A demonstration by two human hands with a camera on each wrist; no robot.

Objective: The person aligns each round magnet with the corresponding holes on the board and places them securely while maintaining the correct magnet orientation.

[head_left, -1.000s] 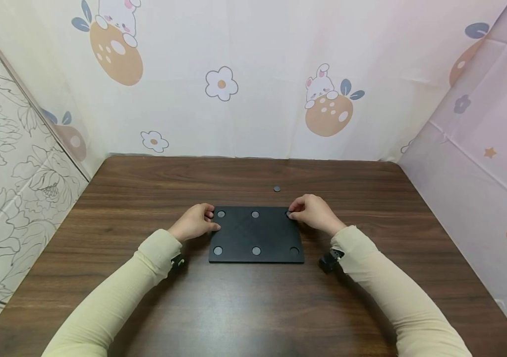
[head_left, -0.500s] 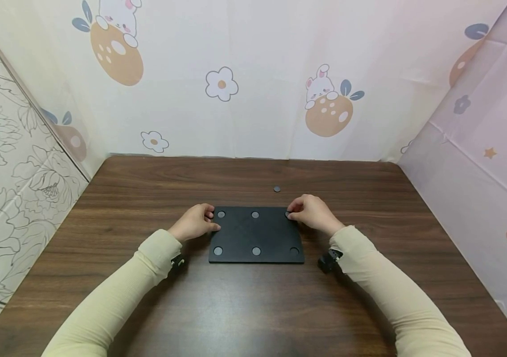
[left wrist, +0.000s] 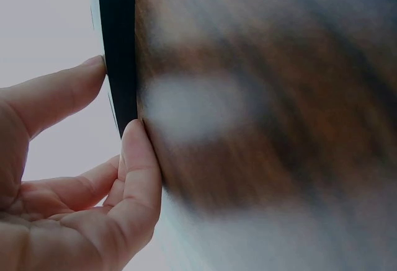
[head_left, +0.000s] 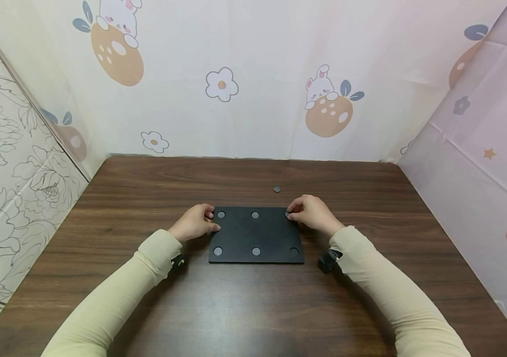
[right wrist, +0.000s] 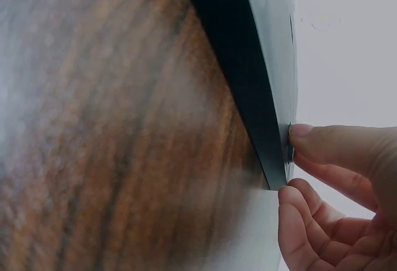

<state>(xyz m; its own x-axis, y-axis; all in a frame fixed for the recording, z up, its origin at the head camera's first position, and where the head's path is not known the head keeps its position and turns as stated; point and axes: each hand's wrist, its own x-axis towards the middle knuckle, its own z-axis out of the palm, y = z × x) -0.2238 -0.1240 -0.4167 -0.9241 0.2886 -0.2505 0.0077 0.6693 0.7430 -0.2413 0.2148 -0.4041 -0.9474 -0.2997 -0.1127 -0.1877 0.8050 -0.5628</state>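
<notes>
A flat black board (head_left: 275, 235) with round recesses lies on the wooden table, grey discs showing in several of them. At its left edge my left hand (head_left: 194, 221) grips the board, thumb on the top face and fingertips against the side, as the left wrist view shows. My right hand (head_left: 314, 213) is at the far right corner. Between its thumb and index finger it pinches a small dark disc (right wrist: 291, 144) standing on edge against the board's top face. The near right recess (head_left: 294, 251) looks dark, with no grey disc in it.
One loose grey disc (head_left: 277, 189) lies on the table (head_left: 182, 178) behind the board. A patterned curtain (head_left: 262, 114) hangs along the table's back edge, with more patterned cloth at the right and a floral panel (head_left: 17, 163) at the left.
The right hand has shifted very slightly to the left with the disc at the far right corner. The left hand, the board and the loose disc stay in place.
</notes>
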